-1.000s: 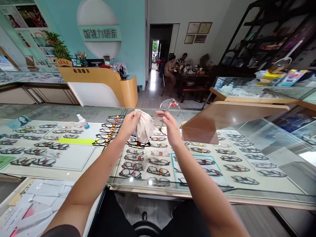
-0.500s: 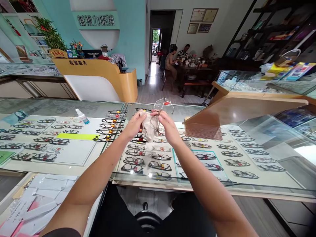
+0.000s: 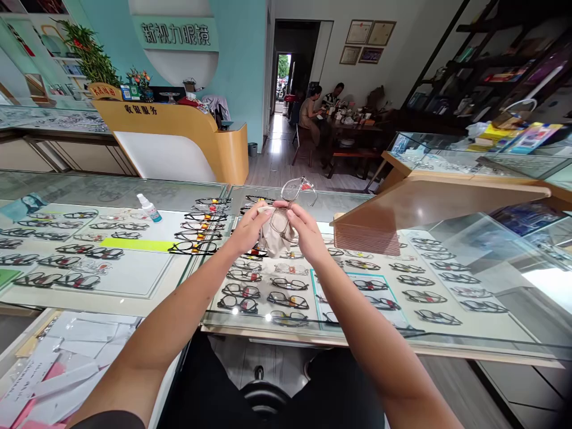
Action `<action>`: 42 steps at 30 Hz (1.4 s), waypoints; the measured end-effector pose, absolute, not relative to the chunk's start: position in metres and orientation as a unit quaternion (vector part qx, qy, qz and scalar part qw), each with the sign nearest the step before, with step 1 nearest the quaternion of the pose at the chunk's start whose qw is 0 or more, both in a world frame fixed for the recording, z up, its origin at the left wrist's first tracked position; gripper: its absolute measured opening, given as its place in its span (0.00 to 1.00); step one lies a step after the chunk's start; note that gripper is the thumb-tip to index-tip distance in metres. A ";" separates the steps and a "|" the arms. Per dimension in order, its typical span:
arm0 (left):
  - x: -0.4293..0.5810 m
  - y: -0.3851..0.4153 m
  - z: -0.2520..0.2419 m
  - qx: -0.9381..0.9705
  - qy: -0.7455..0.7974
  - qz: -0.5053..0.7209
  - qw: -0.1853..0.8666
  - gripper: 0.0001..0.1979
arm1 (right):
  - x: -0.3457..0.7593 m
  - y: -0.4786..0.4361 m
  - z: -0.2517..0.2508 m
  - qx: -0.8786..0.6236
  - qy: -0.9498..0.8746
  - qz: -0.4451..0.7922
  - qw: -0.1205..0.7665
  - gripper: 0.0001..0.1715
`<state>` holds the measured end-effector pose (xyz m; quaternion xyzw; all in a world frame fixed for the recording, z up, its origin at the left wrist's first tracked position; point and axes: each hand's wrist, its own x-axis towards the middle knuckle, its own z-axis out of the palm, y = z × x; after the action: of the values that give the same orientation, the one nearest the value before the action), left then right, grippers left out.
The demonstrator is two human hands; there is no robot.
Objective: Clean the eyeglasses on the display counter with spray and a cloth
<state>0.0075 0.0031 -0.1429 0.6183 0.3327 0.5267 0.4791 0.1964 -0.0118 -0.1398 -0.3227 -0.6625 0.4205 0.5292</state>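
Above the bench, the left hand pinches a cloth, now pressed onto the lower lens of the glasses pinched by the right hand; earlier apart, so wiping appears begun.

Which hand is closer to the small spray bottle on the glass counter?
Left. The left hand, holding the cloth, is to the right of the spray bottle; the right hand, pinching the glasses, is farther right, beyond the left hand.
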 end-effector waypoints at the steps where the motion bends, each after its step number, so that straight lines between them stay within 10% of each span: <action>1: 0.008 0.003 -0.142 0.623 0.331 0.530 0.471 0.29 | 0.196 -0.012 -0.140 -0.322 -0.667 0.416 0.528 0.26; 42: 0.012 -0.011 -0.140 0.509 0.264 0.415 0.706 0.39 | 0.192 -0.014 -0.141 -0.253 -0.542 0.602 0.529 0.26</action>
<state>0.0120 -0.0112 -0.1400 0.5095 0.2639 0.4149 0.7062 0.1923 -0.0145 -0.1406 -0.2529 -0.5416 0.6024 0.5290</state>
